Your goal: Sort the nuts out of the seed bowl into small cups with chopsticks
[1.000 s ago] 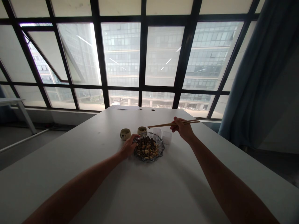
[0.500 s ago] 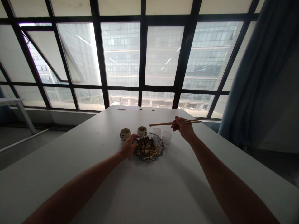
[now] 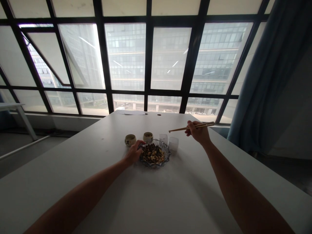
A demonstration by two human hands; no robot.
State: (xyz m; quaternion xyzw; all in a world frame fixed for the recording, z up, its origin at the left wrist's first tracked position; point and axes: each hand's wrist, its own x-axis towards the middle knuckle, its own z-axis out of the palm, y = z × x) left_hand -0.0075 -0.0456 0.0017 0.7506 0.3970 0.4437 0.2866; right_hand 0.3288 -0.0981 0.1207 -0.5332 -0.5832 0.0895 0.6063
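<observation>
Right hand (image 3: 199,132) has shifted rightward, chopsticks (image 3: 180,129) slanting; left hand (image 3: 133,153) grips bowl (image 3: 167,154).

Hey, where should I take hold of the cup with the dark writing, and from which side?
Probably by the rounded outer wall of the cup with the dark writing, coming from the left. It stands upright with no handle showing, and the left hand and glass bowl crowd its near right side.

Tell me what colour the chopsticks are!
The chopsticks are light yellowish brown, and they show best in the head view.
</observation>
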